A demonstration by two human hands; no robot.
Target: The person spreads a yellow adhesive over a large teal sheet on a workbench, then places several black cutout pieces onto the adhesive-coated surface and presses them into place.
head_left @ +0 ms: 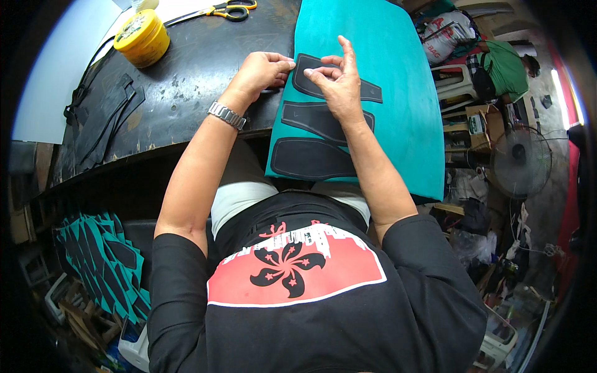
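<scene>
A teal sheet [398,105] lies partly on the table and over my lap. Three black shaped pieces with pale stitch-like outlines rest on it in a column: a top piece [367,92], a middle piece [311,118] and a lower piece [311,158]. My left hand [264,74] is closed at the sheet's left edge, fingertips pinched beside the top piece; whatever they hold is too small to make out. Over that same piece is my right hand [339,84], index finger stretched out and thumb apart, the other fingers partly bent. It holds nothing I can see.
Yellow-handled scissors [230,9] and a yellow tub [142,38] sit at the back of the dark table [205,68]. Black scraps [112,118] lie at its left. Lower left is a stack of teal-and-black pieces [102,261]. A fan [521,161] and another person [507,68] are at right.
</scene>
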